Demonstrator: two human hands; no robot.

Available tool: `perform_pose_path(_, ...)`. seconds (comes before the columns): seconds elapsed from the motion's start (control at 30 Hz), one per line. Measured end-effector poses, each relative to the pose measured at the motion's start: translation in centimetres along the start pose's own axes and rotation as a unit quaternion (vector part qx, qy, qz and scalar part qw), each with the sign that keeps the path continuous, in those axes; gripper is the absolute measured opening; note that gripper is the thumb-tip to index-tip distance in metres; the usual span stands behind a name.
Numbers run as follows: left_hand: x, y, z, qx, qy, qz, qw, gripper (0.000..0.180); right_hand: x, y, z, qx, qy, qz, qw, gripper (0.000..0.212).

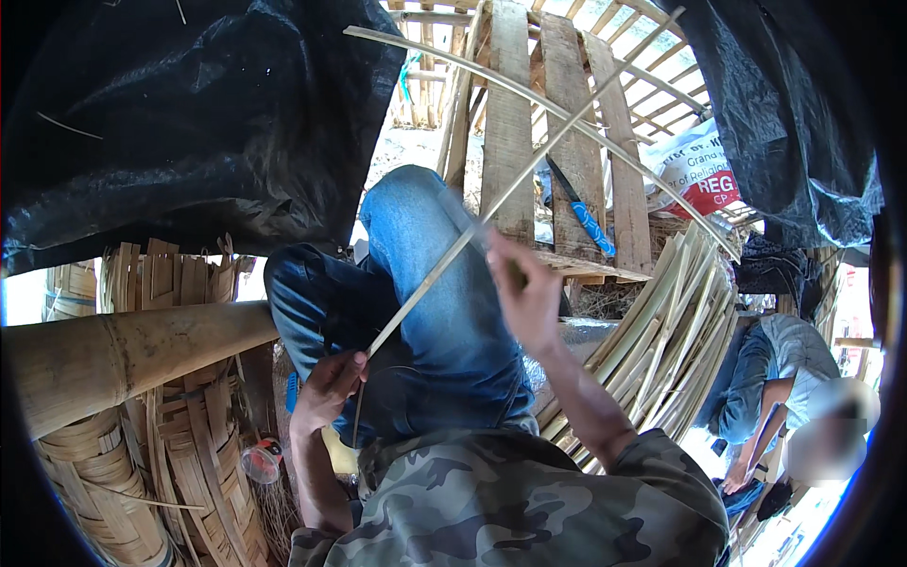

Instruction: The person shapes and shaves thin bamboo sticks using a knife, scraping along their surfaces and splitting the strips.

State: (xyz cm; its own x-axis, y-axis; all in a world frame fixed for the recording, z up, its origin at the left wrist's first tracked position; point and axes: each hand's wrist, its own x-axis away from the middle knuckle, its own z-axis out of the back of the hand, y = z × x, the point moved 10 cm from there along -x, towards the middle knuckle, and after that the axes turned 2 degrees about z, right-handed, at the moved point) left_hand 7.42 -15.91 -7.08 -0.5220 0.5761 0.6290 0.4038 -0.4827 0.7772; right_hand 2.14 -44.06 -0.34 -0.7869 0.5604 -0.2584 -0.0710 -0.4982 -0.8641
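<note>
My left hand point(326, 392) pinches the lower end of a long, pale bamboo strip point(416, 295). The strip slants up to the right across my raised knee and passes a second bamboo strip point(491, 77) near the wooden slats. My right hand point(526, 298) is closed, beside the strip at knee height. From its fingers a grey blade, apparently a knife point(457, 209), reaches over the strip; motion smears it, and the handle is hidden in my grip. Another knife point(588, 219), with a blue handle and dark blade, lies on the wooden slat platform point(507, 123).
A thick bamboo pole point(142, 364) and woven bamboo baskets point(80, 472) stand at left, near a clear plastic cup point(262, 461). Many split strips point(652, 350) lie bundled at right. Another person point(775, 378) sits beyond them. Black plastic sheeting point(189, 123) hangs at upper left.
</note>
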Motion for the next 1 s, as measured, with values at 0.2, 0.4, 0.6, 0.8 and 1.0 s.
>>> perform_pose_path(0.2,-0.3,0.1,0.3,-0.005,0.011,0.000,1.000,0.041,-4.5,2.4,5.0,0.036,0.105,-0.078,0.991,0.022)
perform_pose_path(0.4,-0.6,-0.5,0.1,0.013,-0.011,-0.003,1.000,0.040,1.7,-2.4,-2.0,-0.013,-0.049,0.058,0.997,0.026)
perform_pose_path(0.6,0.0,-0.3,0.1,0.037,-0.017,0.005,0.999,0.038,-6.0,3.1,4.9,0.021,0.091,-0.079,0.993,0.029)
perform_pose_path(0.8,0.2,-1.2,0.6,0.026,-0.007,0.006,1.000,0.039,-4.9,4.4,4.1,0.043,0.069,-0.120,0.989,0.029)
perform_pose_path(1.0,0.9,-2.7,1.6,-0.005,-0.001,0.002,1.000,0.042,-5.6,4.6,5.3,0.045,0.070,-0.097,0.992,0.030)
